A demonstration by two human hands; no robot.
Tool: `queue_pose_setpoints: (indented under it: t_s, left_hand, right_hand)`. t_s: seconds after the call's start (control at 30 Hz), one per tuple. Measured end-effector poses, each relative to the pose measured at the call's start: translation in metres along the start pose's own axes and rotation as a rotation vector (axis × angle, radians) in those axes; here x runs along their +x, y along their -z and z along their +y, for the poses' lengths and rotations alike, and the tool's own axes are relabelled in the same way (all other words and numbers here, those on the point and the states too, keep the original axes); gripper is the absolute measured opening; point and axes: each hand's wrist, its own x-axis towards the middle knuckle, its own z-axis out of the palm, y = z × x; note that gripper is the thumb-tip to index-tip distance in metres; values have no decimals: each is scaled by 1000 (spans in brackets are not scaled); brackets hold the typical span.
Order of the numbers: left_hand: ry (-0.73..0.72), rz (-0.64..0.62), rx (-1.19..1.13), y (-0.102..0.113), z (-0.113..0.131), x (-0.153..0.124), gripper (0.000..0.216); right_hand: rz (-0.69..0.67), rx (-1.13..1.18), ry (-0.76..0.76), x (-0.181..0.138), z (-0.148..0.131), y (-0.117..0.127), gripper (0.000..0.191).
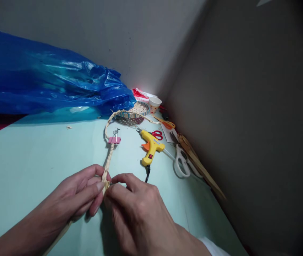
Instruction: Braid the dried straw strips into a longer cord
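A pale braided straw cord (108, 160) runs from my hands up the light green table (34, 160) and curves toward a woven basket (134, 114). A pink binder clip (114, 139) is clamped on the braid partway along. My left hand (80, 192) pinches the near end of the braid between thumb and fingers. My right hand (138, 213) pinches the same end from the right, its fingertips touching those of the left. Loose straw strands trail out under my left wrist.
A yellow hot glue gun (150, 147) with a black cord lies right of the braid. Red-handled scissors (157, 134), orange scissors (167, 124) and white scissors (182, 163) lie near the dark wall, beside straw strips (199, 165). A paper cup (155, 104) and a blue plastic bag (47, 85) sit behind.
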Motion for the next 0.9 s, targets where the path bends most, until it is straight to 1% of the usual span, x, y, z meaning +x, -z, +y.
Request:
queue_pose_setpoints:
  t_s: [0.1, 0.23, 0.3, 0.37, 0.43, 0.5, 0.63, 0.77, 0.83, 0.9]
  left_hand:
    - [-19, 5, 30, -1, 1, 1, 53]
    - [-37, 3, 61, 0, 3, 2, 49]
    - [-30, -6, 75, 1, 2, 2, 47]
    - [-40, -13, 96, 0, 1, 1, 46]
    - [-61, 2, 126, 0, 0, 1, 45]
    - [-87, 22, 156, -1, 1, 2, 44]
    - [-130, 29, 222, -3, 5, 2, 42]
    - [-147, 0, 231, -6, 7, 4, 36]
    - [-149, 12, 227, -8, 8, 5, 37]
    - [-154, 53, 211, -11, 10, 6, 39]
  right_hand:
    - [-36, 258, -178, 7, -1, 4, 16]
    - [-56, 555, -422, 14, 3, 1, 10]
    - [-59, 684, -494, 16, 5, -1, 13]
    - [-65, 705, -532, 17, 5, -2, 13]
    - [-63, 622, -543, 18, 4, -2, 8]
    - [-57, 486, -511, 18, 2, -1, 5]
    - [-41, 180, -387, 15, -1, -1, 14]
    - [0, -133, -221, 10, 0, -7, 12]
    - [22, -245, -128, 7, 0, -12, 10]
    - [46, -320, -75, 5, 1, -18, 12]
